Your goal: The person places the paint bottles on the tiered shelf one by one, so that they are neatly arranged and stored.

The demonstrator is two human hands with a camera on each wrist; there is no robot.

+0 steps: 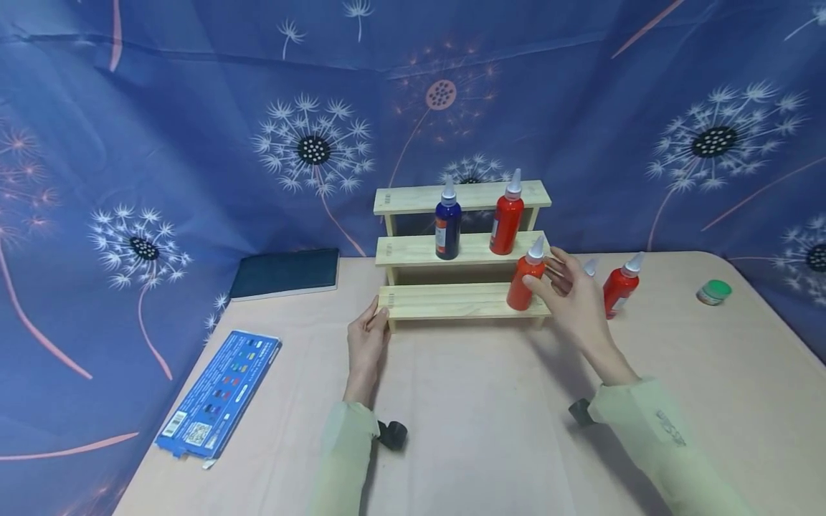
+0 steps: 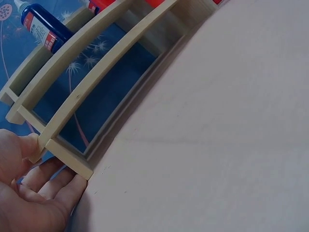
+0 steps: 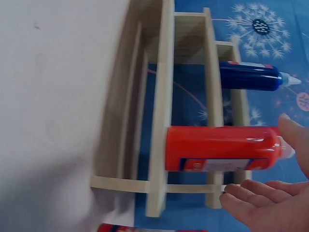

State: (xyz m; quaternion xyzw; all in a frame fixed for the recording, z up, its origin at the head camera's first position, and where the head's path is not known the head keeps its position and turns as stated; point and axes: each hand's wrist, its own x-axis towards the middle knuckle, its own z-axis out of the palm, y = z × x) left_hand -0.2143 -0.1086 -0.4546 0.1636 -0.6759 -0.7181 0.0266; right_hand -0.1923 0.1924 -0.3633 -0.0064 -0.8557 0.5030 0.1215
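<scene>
A three-step wooden rack (image 1: 445, 302) stands at the back of the table. My left hand (image 1: 366, 340) grips the left end of its lowest step, thumb above and fingers by the leg (image 2: 70, 159). On the lowest step, near its right end, stands an orange-red squeeze bottle (image 1: 525, 288) with a pale nozzle. Around that bottle my right hand (image 1: 574, 297) is spread; in the right wrist view its fingers (image 3: 256, 195) are apart from the bottle, the thumb near the nozzle. A dark blue bottle (image 1: 448, 235) and a red bottle (image 1: 506, 228) stand on the middle step.
Right of the rack stands another red bottle (image 1: 620, 288); beside it a nozzle (image 1: 590, 267) shows, its bottle hidden by my right hand. Farther right sits a green-lidded jar (image 1: 714, 291). A blue box (image 1: 222, 390) and a dark book (image 1: 285, 274) lie left. Patterned cloth hangs behind.
</scene>
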